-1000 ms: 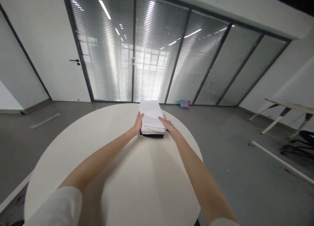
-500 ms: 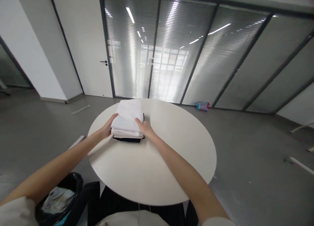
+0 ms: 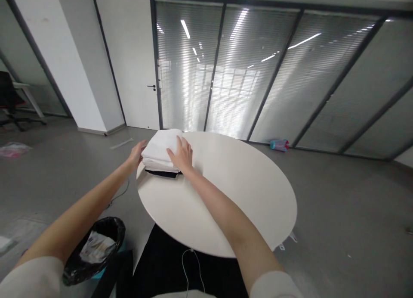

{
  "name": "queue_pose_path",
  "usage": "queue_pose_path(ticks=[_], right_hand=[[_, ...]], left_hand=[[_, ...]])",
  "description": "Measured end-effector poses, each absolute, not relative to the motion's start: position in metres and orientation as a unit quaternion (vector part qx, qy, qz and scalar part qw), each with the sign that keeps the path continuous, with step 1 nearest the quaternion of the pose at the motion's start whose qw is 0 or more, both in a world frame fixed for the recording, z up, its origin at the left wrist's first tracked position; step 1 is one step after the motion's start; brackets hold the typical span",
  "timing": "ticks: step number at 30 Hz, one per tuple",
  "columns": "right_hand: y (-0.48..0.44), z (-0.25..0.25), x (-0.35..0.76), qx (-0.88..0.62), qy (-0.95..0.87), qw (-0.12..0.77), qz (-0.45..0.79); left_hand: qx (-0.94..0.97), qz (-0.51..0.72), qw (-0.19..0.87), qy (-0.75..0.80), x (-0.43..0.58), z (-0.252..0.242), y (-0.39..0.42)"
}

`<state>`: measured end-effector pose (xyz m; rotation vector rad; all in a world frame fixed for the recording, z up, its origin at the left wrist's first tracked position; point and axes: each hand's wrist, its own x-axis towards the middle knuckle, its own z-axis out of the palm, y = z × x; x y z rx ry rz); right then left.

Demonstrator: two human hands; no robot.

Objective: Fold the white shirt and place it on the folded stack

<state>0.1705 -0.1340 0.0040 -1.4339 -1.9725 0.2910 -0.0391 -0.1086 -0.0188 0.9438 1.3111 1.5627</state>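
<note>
A stack of folded white cloths (image 3: 160,149), clothes by the look of it, lies at the far left edge of the round white table (image 3: 222,194). A folded black cloth (image 3: 161,173) shows at the bottom of the pile. Against the stack's left side is my left hand (image 3: 137,155), gripping that edge with its fingers partly hidden. My right hand (image 3: 183,155) rests over the top right edge of the stack, thumb and fingers spread apart on the white cloth.
A bin (image 3: 111,225) lined with a black bag and holding crumpled waste stands at the lower left. A white cable (image 3: 184,263) hangs at the table's near edge. On the floor by the glass wall lies a blue-and-pink striped object (image 3: 279,145). An office chair (image 3: 11,100) is at far left.
The stack has slid left to the table's edge with my hands. My right hand has moved from gripping its near right corner to lying spread on top. The view has turned left.
</note>
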Motion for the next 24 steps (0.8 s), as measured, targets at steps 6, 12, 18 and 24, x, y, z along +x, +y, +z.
queue_pose_path(ticks=[6, 12, 18, 24], right_hand=[[-0.144, 0.007, 0.161, -0.451, -0.87, 0.194, 0.04], [-0.133, 0.014, 0.16, -0.446, -0.868, 0.198, 0.088], [-0.136, 0.016, 0.165, -0.401, -0.89, 0.206, 0.072], [-0.11, 0.039, 0.179, -0.492, -0.691, 0.462, 0.26]], left_hand=[[0.384, 0.657, 0.379, 0.526, -0.038, -0.014, -0.131], [0.445, 0.683, 0.288, 0.503, -0.028, -0.01, -0.143], [0.507, 0.63, 0.252, 0.532, -0.018, -0.004, -0.143], [0.6, 0.662, 0.071, 0.444, 0.006, 0.013, -0.147]])
